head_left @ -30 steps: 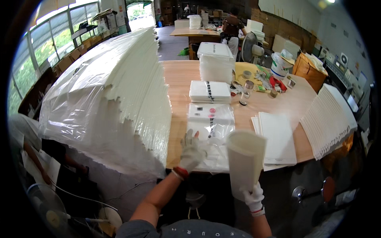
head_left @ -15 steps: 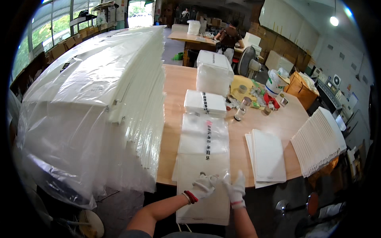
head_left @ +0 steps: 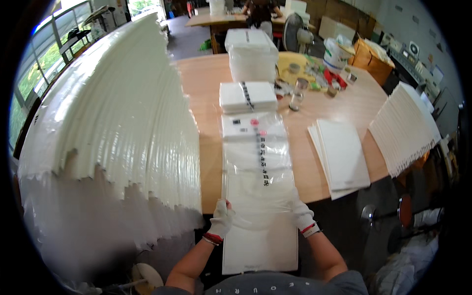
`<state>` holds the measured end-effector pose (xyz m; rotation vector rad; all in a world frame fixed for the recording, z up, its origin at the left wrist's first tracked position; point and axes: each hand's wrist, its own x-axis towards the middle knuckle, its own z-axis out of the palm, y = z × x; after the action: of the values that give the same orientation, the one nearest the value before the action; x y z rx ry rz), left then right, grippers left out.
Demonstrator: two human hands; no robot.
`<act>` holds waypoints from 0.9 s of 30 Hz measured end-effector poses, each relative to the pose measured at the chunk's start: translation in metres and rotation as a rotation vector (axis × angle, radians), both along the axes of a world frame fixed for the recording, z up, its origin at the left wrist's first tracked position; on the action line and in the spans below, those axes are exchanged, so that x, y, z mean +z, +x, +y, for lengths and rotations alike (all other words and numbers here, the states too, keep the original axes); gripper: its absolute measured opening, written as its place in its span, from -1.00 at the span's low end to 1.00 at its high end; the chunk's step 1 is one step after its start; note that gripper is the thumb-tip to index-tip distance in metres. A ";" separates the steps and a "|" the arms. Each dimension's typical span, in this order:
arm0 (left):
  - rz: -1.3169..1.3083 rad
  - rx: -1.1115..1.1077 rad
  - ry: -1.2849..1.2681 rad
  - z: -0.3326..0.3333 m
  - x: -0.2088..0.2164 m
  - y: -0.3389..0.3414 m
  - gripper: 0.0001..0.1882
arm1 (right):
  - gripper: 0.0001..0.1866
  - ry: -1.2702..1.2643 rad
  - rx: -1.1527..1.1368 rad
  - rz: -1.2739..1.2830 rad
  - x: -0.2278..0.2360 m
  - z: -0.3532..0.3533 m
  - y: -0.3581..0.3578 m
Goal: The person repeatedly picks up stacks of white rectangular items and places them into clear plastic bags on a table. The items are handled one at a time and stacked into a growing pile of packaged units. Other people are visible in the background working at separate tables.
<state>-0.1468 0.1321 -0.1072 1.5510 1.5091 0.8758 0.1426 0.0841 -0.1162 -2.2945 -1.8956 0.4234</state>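
A clear plastic bag (head_left: pixel 255 152) with black print and red marks lies lengthwise over the near table edge, and a white paper stack (head_left: pixel 260 246) shows at its near end. My left hand (head_left: pixel 221 220), in a white glove, closes on the bag's left edge. On the opposite edge, my right hand (head_left: pixel 302 216) is closed too, also gloved. The fingertips of both are partly hidden by the plastic. Beyond the bag stand a low pile of printed bags (head_left: pixel 248 97) and a taller wrapped pile (head_left: pixel 251 51).
Tall plastic-wrapped stacks (head_left: pixel 128 113) fill the left side. White sheets (head_left: pixel 341 152) lie right of me, near a leaning stack (head_left: pixel 405 128). A glass jar (head_left: pixel 297 93), a white bucket (head_left: pixel 338 55) and a fan (head_left: pixel 293 32) stand farther back. Another person (head_left: pixel 260 12) is at a far table.
My hands have moved apart, from near the middle and right edge of the paper to the bag's two side edges. The view has tilted down and shifted.
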 end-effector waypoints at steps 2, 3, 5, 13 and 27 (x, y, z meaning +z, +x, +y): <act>-0.007 -0.044 0.020 -0.034 0.011 -0.006 -0.84 | -0.20 -0.114 -0.022 0.064 0.032 -0.038 -0.013; 0.033 -0.071 0.064 -0.047 0.005 -0.010 -0.83 | -0.19 -0.178 -0.025 0.061 0.044 -0.051 -0.020; 0.115 -0.117 0.156 -0.081 -0.009 -0.023 -0.80 | -0.16 -0.289 0.002 0.082 0.068 -0.073 -0.029; 0.175 -0.387 -0.168 -0.204 0.044 -0.067 -0.82 | -0.23 -0.382 0.254 0.594 0.094 -0.215 -0.037; -0.181 -0.478 0.367 -0.170 0.134 -0.026 -0.93 | -0.61 0.030 -0.394 1.676 0.092 -0.225 0.017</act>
<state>-0.1725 -0.0381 0.0266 1.9276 0.8219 1.0069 0.1594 -0.1410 -0.0246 -1.1891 -0.5450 1.5045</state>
